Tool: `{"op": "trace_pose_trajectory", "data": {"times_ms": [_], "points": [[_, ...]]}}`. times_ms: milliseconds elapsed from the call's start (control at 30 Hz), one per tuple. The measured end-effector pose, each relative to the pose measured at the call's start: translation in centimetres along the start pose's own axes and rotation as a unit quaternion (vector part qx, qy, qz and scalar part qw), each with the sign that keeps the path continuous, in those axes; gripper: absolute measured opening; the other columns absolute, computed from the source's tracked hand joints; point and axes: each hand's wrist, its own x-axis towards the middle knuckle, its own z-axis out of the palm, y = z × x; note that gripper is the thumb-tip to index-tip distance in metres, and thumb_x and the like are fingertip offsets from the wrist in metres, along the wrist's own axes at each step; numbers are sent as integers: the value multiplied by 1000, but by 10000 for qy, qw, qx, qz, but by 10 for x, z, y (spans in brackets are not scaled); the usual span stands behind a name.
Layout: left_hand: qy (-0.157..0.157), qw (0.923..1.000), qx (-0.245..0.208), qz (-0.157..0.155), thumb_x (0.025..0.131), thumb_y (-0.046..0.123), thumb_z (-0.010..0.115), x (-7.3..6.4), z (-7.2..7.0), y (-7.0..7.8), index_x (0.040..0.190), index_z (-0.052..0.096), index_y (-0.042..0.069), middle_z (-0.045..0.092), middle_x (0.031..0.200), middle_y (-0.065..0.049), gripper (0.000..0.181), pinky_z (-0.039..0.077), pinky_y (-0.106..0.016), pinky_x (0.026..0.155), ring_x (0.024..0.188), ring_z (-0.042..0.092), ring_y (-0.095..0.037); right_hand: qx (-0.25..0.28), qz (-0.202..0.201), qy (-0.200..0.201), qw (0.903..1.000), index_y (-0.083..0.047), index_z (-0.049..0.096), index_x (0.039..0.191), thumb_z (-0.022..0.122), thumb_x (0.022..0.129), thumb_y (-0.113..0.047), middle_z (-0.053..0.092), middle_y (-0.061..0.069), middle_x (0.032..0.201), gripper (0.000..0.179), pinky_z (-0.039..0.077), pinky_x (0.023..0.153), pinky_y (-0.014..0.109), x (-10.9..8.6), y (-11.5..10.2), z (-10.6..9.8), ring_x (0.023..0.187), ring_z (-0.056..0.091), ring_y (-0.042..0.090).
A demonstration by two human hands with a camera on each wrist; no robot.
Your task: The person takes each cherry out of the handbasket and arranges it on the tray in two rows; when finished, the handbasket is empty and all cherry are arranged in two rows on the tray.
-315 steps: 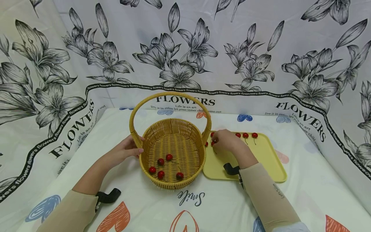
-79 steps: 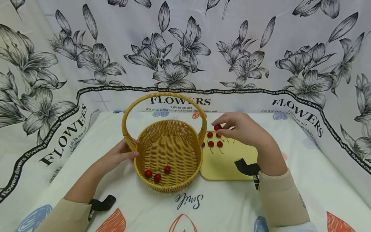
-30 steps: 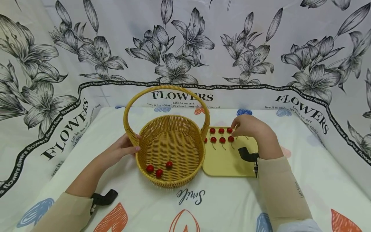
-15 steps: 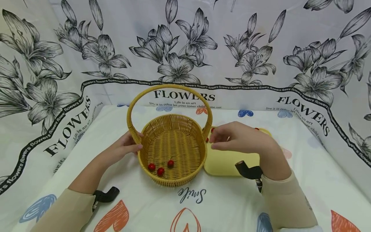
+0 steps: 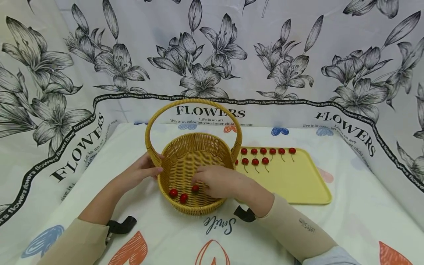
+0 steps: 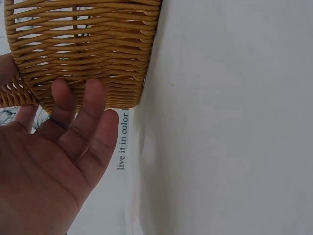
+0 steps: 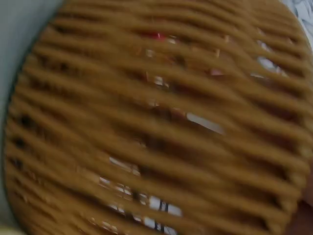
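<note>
A yellow wicker basket with a tall hoop handle stands in the middle, seen close up in both wrist views. My left hand grips it at the left foot of the handle, thumb in front; in the left wrist view the other fingers curl loosely beside the weave. Inside the basket lie a red cherry, a second cherry and a third cherry. My right hand reaches in over the right rim, bent fingers spread just above the third cherry. Its thumb tip is hard to make out.
Right of the basket lies a yellow tray. Along its back edge several cherries form a row, with a shorter row in front, stems toward me. A white printed cloth covers the table; a flower-patterned curtain hangs behind.
Over the last seconds, two cherries have left the basket and the tray's rows have grown. After placing a cherry on the tray, my right hand has swung left into the basket. My left hand stays put.
</note>
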Motion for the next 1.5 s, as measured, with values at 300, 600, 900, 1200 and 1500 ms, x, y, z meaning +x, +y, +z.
{"op": "trace_pose_trajectory", "data": {"times_ms": [300,600,900,1200,1500], "points": [[16,10000,2,-93,102,5,57,-4,0,0,136,39,-9,54,114,-26,41,58,-39,76,92,63,-20,119,-50,-595,9981,-13,72,130,65,94,4,65,-3,133,41,45,105,26,11,-2,14,126,58,12],[44,10000,0,-22,102,4,57,0,1,2,135,39,-8,55,111,-25,40,58,-40,76,91,63,-21,86,125,-17,9999,-13,78,118,65,95,5,72,-5,114,32,51,96,25,14,4,15,110,64,10],[53,10000,-54,-37,101,4,57,0,1,4,135,38,-9,53,114,-29,41,58,-39,76,91,63,-21,559,-222,790,9951,-13,71,126,62,103,-20,72,-4,113,26,53,86,25,-4,16,-9,94,64,7],[57,10000,-35,20,101,3,57,0,0,2,135,38,-10,55,113,-27,41,59,-41,76,91,64,-21,2037,-205,1191,9716,-18,71,126,61,104,-17,66,-7,101,23,50,68,29,-45,38,-48,78,56,13],[53,10000,-53,12,101,3,57,0,1,1,134,39,-9,54,113,-29,40,58,-39,76,91,63,-20,2506,622,1188,9588,-16,67,127,64,104,-18,72,0,103,24,54,63,34,-88,65,-78,78,63,20]]}}
